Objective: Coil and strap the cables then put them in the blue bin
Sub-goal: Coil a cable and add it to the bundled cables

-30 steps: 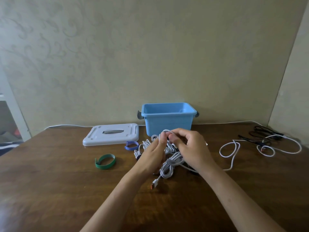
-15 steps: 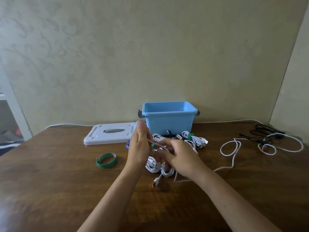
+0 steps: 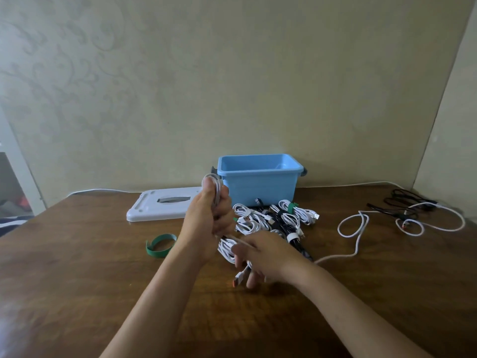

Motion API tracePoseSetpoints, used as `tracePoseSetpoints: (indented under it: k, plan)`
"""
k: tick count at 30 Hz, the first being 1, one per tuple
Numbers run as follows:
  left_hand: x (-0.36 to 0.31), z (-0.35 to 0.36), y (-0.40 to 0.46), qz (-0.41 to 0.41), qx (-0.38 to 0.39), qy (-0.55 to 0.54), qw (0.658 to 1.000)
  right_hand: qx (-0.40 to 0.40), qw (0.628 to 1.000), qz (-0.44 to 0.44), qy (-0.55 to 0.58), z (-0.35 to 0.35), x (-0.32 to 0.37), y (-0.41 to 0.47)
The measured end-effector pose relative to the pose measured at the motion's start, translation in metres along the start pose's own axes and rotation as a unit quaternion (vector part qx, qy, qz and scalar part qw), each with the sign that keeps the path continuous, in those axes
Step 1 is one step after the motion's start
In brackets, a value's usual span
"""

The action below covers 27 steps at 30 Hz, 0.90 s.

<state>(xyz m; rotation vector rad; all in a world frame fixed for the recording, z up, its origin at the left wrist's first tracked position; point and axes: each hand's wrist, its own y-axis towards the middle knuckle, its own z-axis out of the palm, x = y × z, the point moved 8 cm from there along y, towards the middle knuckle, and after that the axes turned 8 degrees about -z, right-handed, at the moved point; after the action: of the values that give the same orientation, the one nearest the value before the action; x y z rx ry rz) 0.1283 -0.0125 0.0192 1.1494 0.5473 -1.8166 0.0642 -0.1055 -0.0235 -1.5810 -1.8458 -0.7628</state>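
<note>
White cable [image 3: 227,250] at table centre is looped over the left hand [image 3: 206,220], fingers clenched as a winding form, while the right hand [image 3: 268,257] pinches slack, feeding turns, blue bin [image 3: 259,184] waiting at twelve o'clock.

2 bare forearms, left hand [image 3: 206,218], right hand [image 3: 268,257]; no sleeves, rings, watch.

Left hand [image 3: 206,215] grips white cable [image 3: 216,192] loops; right hand [image 3: 263,254] pinches its strand near the blue bin [image 3: 258,184].
</note>
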Motion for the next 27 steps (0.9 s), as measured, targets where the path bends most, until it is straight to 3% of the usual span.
tracePoseSetpoints:
  k: [2,6,9,13,20,23,25,27]
  plan:
    - [0.001,0.003,-0.001,-0.031,0.048,0.001,0.998,-0.055,0.998,-0.007,-0.001,-0.020,-0.002,0.001]
    - [0.009,0.018,-0.007,-0.034,0.101,0.138,0.985,-0.131,0.991,-0.015,-0.027,-0.048,-0.010,0.001]
    - [0.009,0.021,-0.009,-0.021,0.083,0.198,0.976,-0.212,0.976,-0.002,-0.054,-0.071,-0.017,-0.006]
    - [0.010,0.017,-0.007,0.001,0.027,0.314,0.949,-0.316,0.931,0.017,-0.183,-0.103,-0.011,-0.021]
    - [0.045,0.035,-0.010,-0.049,0.074,0.452,0.888,-0.358,0.932,-0.011,-0.059,-0.113,-0.028,-0.020]
    - [0.050,0.036,-0.009,-0.056,0.069,0.512,0.854,-0.337,0.941,-0.016,-0.041,-0.105,-0.030,-0.015]
    - [0.047,0.035,-0.009,-0.035,0.037,0.574,0.817,-0.319,0.944,-0.019,-0.079,-0.099,-0.028,-0.012]
    - [0.036,0.028,-0.006,0.000,-0.026,0.594,0.804,-0.317,0.931,-0.011,-0.180,-0.099,-0.025,-0.011]
